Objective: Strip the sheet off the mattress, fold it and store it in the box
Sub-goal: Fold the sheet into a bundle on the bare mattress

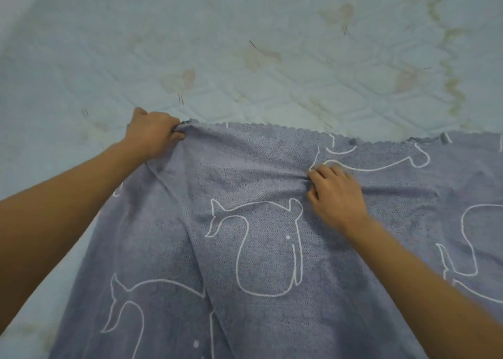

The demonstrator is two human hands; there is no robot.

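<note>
The left hand [152, 134] grips the sheet [272, 249] corner at centre left; the right hand [336, 195] pinches a fold mid-frame, over the mattress [245, 45].

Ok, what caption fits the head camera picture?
The left hand and right hand grip the grey sheet on the bare mattress.

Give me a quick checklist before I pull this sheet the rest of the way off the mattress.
1. Left hand grips the scalloped edge of the sheet: ok.
2. Right hand fingers curled into a fold of fabric: ok.
3. Far part of the mattress bare: ok.
4. Sheet flat enough for folding: not ok, creases run between the hands.
5. Sheet's right end free: cannot tell, it runs out of frame.
6. Box nearby: cannot tell, not in view.
</note>
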